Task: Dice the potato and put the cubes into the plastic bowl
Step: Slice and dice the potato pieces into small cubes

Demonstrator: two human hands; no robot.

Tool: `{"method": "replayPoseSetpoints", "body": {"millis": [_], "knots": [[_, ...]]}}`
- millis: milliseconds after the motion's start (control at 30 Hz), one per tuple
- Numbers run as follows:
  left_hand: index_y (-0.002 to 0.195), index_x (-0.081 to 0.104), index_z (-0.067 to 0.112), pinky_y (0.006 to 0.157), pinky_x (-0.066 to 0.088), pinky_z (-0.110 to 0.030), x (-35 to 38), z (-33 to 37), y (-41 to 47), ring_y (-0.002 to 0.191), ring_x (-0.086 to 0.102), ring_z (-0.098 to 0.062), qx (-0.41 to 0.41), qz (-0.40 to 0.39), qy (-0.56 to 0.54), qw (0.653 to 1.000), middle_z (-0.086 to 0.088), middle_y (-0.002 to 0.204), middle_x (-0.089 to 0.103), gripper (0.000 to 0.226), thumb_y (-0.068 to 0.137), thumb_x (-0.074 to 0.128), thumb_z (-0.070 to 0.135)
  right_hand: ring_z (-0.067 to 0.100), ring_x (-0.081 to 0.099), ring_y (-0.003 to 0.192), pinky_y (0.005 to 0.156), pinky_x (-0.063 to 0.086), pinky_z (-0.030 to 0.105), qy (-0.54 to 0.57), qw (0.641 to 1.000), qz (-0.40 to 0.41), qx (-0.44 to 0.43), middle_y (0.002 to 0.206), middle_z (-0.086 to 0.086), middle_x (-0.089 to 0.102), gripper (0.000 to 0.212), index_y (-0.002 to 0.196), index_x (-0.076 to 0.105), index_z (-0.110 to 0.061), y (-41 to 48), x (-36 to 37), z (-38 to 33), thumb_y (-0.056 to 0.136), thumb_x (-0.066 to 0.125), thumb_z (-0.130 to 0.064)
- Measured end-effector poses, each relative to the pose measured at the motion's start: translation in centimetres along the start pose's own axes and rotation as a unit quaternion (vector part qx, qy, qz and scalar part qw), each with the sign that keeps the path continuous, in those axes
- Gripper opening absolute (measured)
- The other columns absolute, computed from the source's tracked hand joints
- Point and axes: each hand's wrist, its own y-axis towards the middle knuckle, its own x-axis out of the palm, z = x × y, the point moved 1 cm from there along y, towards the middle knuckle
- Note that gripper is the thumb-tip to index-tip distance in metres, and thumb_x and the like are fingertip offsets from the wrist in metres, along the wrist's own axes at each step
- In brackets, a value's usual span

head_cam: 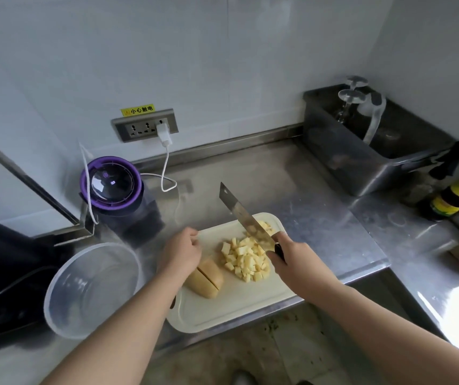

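Observation:
A white cutting board [222, 315] lies at the steel counter's front edge. On it sits a pile of pale yellow potato cubes [246, 258], and to its left an uncut peeled potato half [204, 280] with one slit across it. My right hand [292, 262] grips the dark handle of a cleaver [243, 215], its blade angled up and away over the far side of the cubes. My left hand [181, 251] hovers above the board beside the potato half, fingers loosely curled, holding nothing. The clear plastic bowl [92, 290] stands empty, left of the board.
A purple-rimmed appliance [111, 184] stands behind the bowl, its white cable plugged into the wall socket [146, 127]. A steel tub [375, 145] sits at the back right, a dark bottle [456, 193] beside it. A black object fills the far left.

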Motion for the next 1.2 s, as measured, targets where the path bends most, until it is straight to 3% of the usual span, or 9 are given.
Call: {"method": "replayPoseSetpoints", "body": {"millis": [133, 267, 467, 567, 700, 833, 967, 1100, 1200], "knots": [[0.151, 0.008, 0.023, 0.097, 0.042, -0.037, 1.2, -0.3, -4.6, 0.136, 0.033, -0.028, -0.047, -0.095, 0.095, 0.990, -0.008, 0.152, 0.014, 0.092, 0.083, 0.052, 0.067, 0.019, 0.056, 0.062, 0.056, 0.047, 0.034, 0.007, 1.000, -0.005, -0.009, 0.076, 0.001, 0.060, 0.019, 0.114, 0.048, -0.016, 0.5, 0.8, -0.5, 0.103, 0.043, -0.030], [0.149, 0.005, 0.024, 0.105, 0.037, -0.034, 3.6, 0.1, -6.1, 0.130, 0.040, -0.030, -0.024, -0.062, 0.187, 0.980, -0.008, 0.143, 0.017, 0.096, 0.080, 0.050, 0.072, 0.013, 0.053, 0.061, 0.051, 0.039, 0.025, 0.003, 1.000, -0.010, -0.024, 0.074, -0.006, 0.056, 0.021, 0.118, 0.048, -0.017, 0.9, 1.4, -0.8, 0.103, 0.043, -0.031], [0.137, 0.023, 0.026, 0.092, 0.043, -0.039, 3.0, -0.2, -3.9, 0.117, 0.049, -0.032, 0.055, -0.059, 0.216, 0.973, -0.007, 0.134, 0.027, 0.069, 0.084, 0.060, 0.049, 0.010, 0.052, 0.060, 0.052, 0.040, 0.024, 0.004, 1.000, -0.017, -0.019, 0.074, -0.009, 0.054, 0.021, 0.119, 0.049, -0.017, 1.1, 1.4, -0.8, 0.103, 0.043, -0.030], [0.144, 0.020, 0.028, 0.095, 0.044, -0.039, 1.5, -0.7, -1.2, 0.120, 0.047, -0.033, 0.113, -0.107, 0.259, 0.953, -0.007, 0.140, 0.026, 0.074, 0.085, 0.066, 0.031, 0.014, 0.055, 0.062, 0.055, 0.046, 0.029, 0.003, 1.000, -0.023, -0.015, 0.076, -0.005, 0.057, 0.021, 0.118, 0.048, -0.017, 1.0, 1.2, -0.6, 0.103, 0.043, -0.031], [0.152, 0.010, 0.025, 0.107, 0.036, -0.040, 0.6, -0.8, 1.7, 0.132, 0.038, -0.036, 0.208, -0.098, 0.365, 0.902, -0.008, 0.152, 0.025, 0.082, 0.088, 0.053, 0.000, 0.018, 0.062, 0.069, 0.062, 0.052, 0.033, 0.002, 1.000, -0.029, -0.006, 0.081, -0.002, 0.061, 0.020, 0.117, 0.047, -0.018, 1.0, 1.1, -0.5, 0.102, 0.044, -0.031], [0.154, 0.003, 0.026, 0.119, 0.011, -0.048, 0.3, -1.2, 1.3, 0.147, 0.015, -0.024, 0.255, -0.073, 0.385, 0.884, -0.003, 0.156, 0.027, 0.080, 0.092, 0.050, 0.006, 0.018, 0.062, 0.071, 0.063, 0.052, 0.032, 0.002, 0.999, -0.035, -0.006, 0.082, -0.001, 0.062, 0.021, 0.117, 0.047, -0.018, 0.9, 1.2, -0.4, 0.102, 0.044, -0.032], [0.149, 0.029, 0.027, 0.119, 0.000, -0.048, 1.1, -2.3, -0.3, 0.143, 0.028, -0.019, 0.314, 0.026, 0.328, 0.891, 0.003, 0.137, 0.056, 0.064, 0.092, 0.058, 0.023, 0.019, 0.063, 0.073, 0.063, 0.051, 0.032, 0.004, 0.999, -0.039, -0.009, 0.083, 0.000, 0.062, 0.020, 0.115, 0.047, -0.017, 0.7, 1.5, -0.4, 0.102, 0.044, -0.031], [0.109, 0.070, 0.024, 0.109, 0.033, -0.038, 1.6, -2.9, -1.9, 0.101, 0.067, -0.017, 0.373, 0.100, 0.269, 0.882, 0.006, 0.094, 0.073, 0.053, 0.059, 0.088, 0.021, 0.021, 0.064, 0.075, 0.068, 0.055, 0.037, 0.006, 0.999, -0.042, -0.010, 0.084, 0.001, 0.063, 0.021, 0.116, 0.048, -0.016, 0.5, 1.9, -0.4, 0.102, 0.044, -0.031], [0.124, 0.059, 0.029, 0.103, 0.041, -0.038, 1.8, -3.2, -4.1, 0.109, 0.061, -0.017, 0.308, 0.039, 0.223, 0.924, 0.010, 0.119, 0.065, 0.041, 0.084, 0.068, 0.033, 0.020, 0.065, 0.076, 0.072, 0.057, 0.039, -0.009, 0.998, -0.057, -0.009, 0.086, 0.001, 0.063, 0.024, 0.121, 0.047, -0.017, 0.1, 2.3, -0.3, 0.103, 0.043, -0.032]]}}
